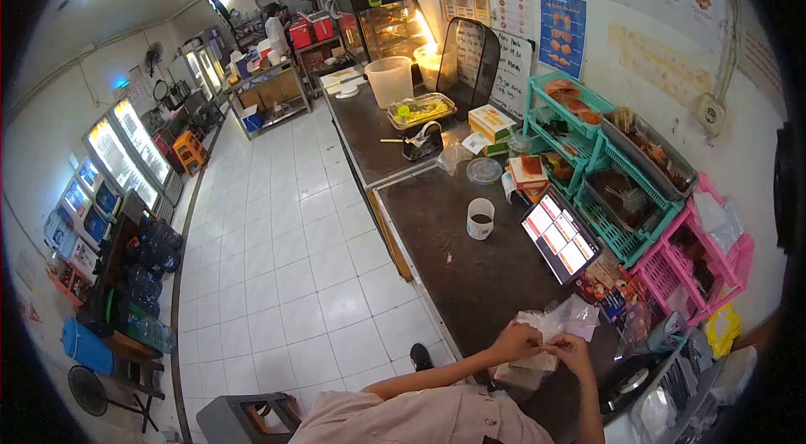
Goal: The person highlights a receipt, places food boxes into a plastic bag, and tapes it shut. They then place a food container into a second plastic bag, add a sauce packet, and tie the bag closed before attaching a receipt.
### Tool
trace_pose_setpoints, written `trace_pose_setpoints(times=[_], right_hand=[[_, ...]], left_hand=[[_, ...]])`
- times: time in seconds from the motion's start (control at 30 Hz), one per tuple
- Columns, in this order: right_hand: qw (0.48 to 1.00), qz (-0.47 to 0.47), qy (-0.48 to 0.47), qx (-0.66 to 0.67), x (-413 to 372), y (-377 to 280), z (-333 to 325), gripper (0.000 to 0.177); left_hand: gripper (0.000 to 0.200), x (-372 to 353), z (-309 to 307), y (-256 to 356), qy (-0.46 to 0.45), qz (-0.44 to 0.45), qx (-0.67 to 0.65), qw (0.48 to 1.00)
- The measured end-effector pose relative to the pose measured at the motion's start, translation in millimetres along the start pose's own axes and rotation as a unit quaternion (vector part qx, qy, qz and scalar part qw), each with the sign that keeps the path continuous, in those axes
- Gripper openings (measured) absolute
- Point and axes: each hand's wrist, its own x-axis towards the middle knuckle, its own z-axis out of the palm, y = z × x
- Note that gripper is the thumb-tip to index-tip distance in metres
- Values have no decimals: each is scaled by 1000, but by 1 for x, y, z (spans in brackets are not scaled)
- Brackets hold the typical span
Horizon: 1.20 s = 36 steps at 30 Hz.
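Observation:
Low in the view, my left hand (517,341) and my right hand (573,352) meet close together over the dark counter (445,251). Fingers of both are closed in a pinch on a clear plastic bag (550,322), which spreads out beyond them. Below the hands lies a pale, boxy pack (520,375), partly covered by plastic and my left hand; its kind I cannot make out. Behind my hands a tablet (560,234) with a lit screen leans at the back of the counter, and a white cup (481,219) with dark contents stands to its left.
Green baskets (625,217) and pink baskets (693,263) with packed goods are stacked along the wall. Further along stand a yellow tray (421,110), a plastic bucket (389,81) and a lit display case (395,28). A stool (248,419) is beside me; a person (275,28) is far back.

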Motion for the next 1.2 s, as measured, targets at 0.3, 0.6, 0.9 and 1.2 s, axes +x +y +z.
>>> trace_pose_setpoints(times=[0.3,0.6,0.9,1.2], right_hand=[[999,31,2,19,-3,-26,3,13],[999,9,-36,-23,0,-28,-5,12],[998,-4,-52,-18,4,-19,-10,12],[997,11,-74,3,5,-24,-12,12]], left_hand=[[14,-1,3,-3,43,15,-8,999],[12,3,5,-3,-2,-14,-13,1000],[15,5,8,-8,29,16,-46,998],[15,6,3,1,15,-17,-38,999]])
